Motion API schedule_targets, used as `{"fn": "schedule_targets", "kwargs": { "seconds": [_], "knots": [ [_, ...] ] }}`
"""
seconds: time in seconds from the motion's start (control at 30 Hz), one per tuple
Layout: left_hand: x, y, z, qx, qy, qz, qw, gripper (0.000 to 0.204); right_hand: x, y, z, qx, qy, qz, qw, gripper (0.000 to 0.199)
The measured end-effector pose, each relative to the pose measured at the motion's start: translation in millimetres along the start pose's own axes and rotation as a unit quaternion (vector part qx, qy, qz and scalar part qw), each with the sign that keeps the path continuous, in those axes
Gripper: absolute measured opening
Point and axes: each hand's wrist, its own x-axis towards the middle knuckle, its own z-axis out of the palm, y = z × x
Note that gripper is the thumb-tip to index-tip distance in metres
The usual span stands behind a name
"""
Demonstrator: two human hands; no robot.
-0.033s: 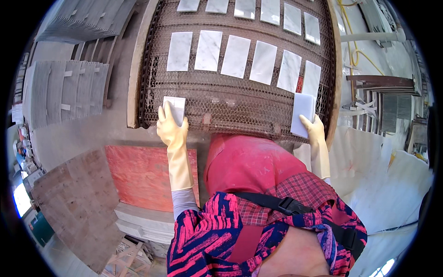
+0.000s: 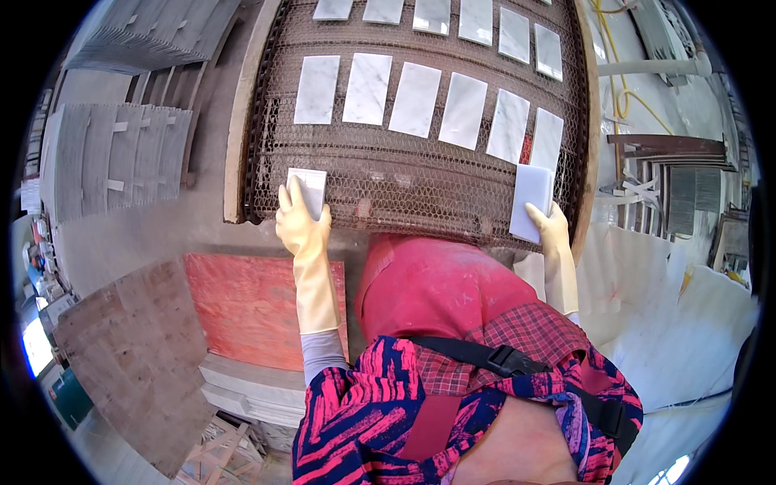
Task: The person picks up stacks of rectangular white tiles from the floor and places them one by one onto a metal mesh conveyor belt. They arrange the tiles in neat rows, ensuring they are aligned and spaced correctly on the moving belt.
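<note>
- Barely any shift shows against the earlier frame: the left hand (image 2: pixel 304 220), its white tile (image 2: pixel 314 183) and the row of six veined tiles (image 2: pixel 415 99) sit a touch further right in the picture.
- Upper left: grey slabs (image 2: pixel 117 162) stand packed in stacks.
- Lower left: a brown board (image 2: pixel 133 364) leans, with a red board (image 2: pixel 263 307) just beside it.
- Left of centre: the left hand, in a cream rubber glove, has its fingers closed on the white tile, one lying over its face, the thumb by its right edge. Whether this tile touches the mesh belt (image 2: pixel 420 194), I cannot tell.
- Upper centre: the row of six lies on the belt; part of another row shows above.
- Right of centre: the right hand (image 2: pixel 551 229), likewise gloved, grips a plain pale tile (image 2: pixel 529 192) at its lower right, thumb showing, other fingers hidden. That tile overlaps the row's last one in view.
- Upper right: a yellow hose (image 2: pixel 622 101) curves down.
</note>
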Motion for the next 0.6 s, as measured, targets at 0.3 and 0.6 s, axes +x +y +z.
{"fn": "schedule_targets", "kwargs": {
  "seconds": [0.3, 0.6],
  "knots": [
    [-1.3, 5.4, -8.8, 0.036, -0.016, -0.002, 0.999, 0.1, -40.1, -41.6, 55.8, 0.131, -0.122, 0.028, 0.983, 0.065],
    [1.2, 4.2, -10.1, -0.015, 0.001, 0.005, 1.0, 0.1, -55.2, -101.1, 185.2, 0.198, -0.394, 0.105, 0.892, 0.064]
  ]
}}
